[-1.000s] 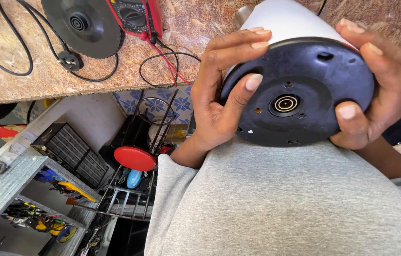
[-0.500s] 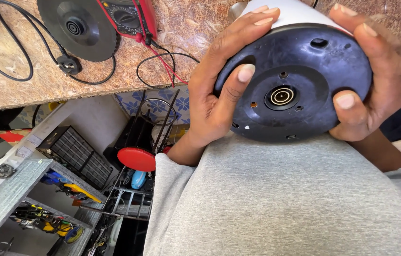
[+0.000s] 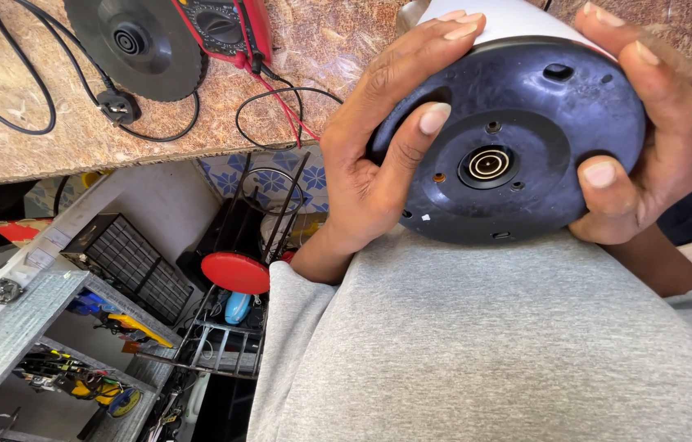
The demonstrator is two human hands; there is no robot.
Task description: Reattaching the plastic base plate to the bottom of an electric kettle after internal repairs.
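Note:
I hold a white electric kettle point(image 3: 518, 139) against my chest with its black round underside turned toward me; a ringed metal connector sits at its centre. My left hand point(image 3: 378, 155) grips the left rim, thumb pressed on the black base. My right hand point(image 3: 649, 131) clasps the right rim, thumb on the base edge. The kettle's body is mostly hidden behind the base.
A chipboard workbench point(image 3: 76, 123) holds the black round kettle stand point(image 3: 133, 41) with its black cable and plug, and a red multimeter point(image 3: 227, 24) with red and black leads. Below left stand a metal shelf point(image 3: 27, 327), small drawer units, a wire rack and a red disc point(image 3: 235, 272).
The kettle has shifted slightly up and right in view while both hands keep their grip; my left thumb has slid a little along the base.

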